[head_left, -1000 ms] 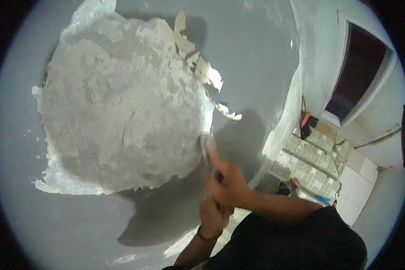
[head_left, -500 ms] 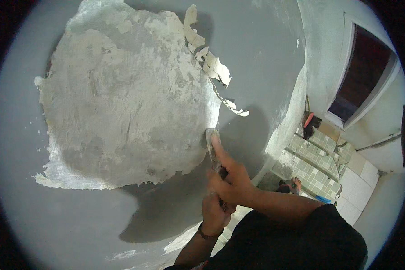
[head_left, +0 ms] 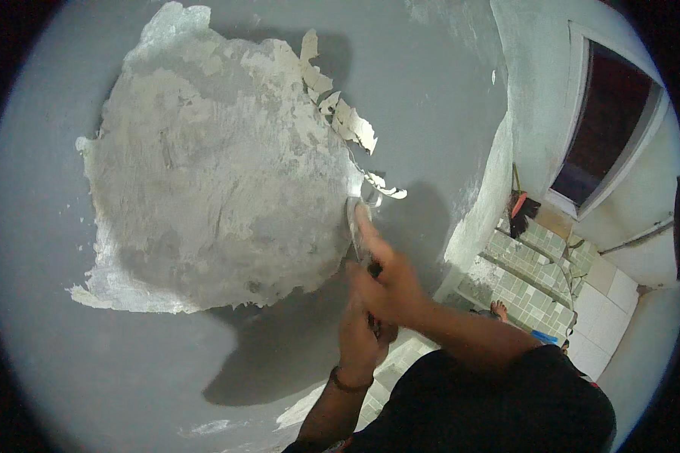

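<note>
A metal scraper (head_left: 353,219) is pressed flat against the grey painted wall (head_left: 431,98), at the right edge of a large bare plaster patch (head_left: 219,189). My right hand (head_left: 385,283) grips its handle, forefinger stretched along the blade. My left hand (head_left: 363,340), with a band at the wrist, wraps the handle just below it. Curled flakes of peeling paint (head_left: 347,121) hang along the patch's upper right edge, just above the blade.
Below right, a green and white tiled floor (head_left: 536,294) with steps, a bare foot (head_left: 499,308), a red-handled tool (head_left: 520,205) leaning in the corner, and a dark doorway (head_left: 604,128) in a pale wall. My dark shirt (head_left: 491,408) fills the lower edge.
Both hands and the scraper have moved up along the patch's right edge toward the hanging flakes. The view has shifted slightly, so the patch sits lower and further right.
</note>
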Demonstrator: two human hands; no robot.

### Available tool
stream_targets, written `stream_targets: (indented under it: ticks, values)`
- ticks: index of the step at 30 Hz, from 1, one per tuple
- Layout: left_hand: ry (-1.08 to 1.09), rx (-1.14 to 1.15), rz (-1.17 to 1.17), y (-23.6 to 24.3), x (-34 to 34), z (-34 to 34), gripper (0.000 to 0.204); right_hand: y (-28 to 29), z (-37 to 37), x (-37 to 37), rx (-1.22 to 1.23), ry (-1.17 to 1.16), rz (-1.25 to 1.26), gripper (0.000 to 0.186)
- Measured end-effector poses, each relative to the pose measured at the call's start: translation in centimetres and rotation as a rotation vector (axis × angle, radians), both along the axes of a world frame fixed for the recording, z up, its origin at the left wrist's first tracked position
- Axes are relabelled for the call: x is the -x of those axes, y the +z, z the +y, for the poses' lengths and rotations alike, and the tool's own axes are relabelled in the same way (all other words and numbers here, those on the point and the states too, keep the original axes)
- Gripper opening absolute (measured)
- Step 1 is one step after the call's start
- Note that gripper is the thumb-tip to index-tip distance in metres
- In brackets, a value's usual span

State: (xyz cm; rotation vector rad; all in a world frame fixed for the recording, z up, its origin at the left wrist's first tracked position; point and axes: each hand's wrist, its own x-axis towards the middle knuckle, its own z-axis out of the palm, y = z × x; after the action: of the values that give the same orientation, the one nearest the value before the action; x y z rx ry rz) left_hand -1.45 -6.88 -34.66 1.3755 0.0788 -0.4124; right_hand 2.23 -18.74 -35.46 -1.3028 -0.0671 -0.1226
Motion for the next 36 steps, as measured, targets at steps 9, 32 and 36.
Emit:
stream_targets:
  ticks: [9, 32, 36]
  values:
    - [-0.131, -0.163, -0.170, -0.1, -0.5, 0.3, 0.025, -0.3, 0.1, -0.9, 0.016, -0.089, -0.054, 0.079]
    - [-0.114, -0.254, -0.255, -0.9, -1.2, -3.0, 0.032, -1.8, -2.5, -0.9, 0.034, -0.105, -0.073, 0.078]
    - [-0.088, 0.015, 0.043, -3.2, 1.9, -1.8, 0.035, -2.7, -2.4, 1.3, 0.246, -0.023, -0.116, 0.079]
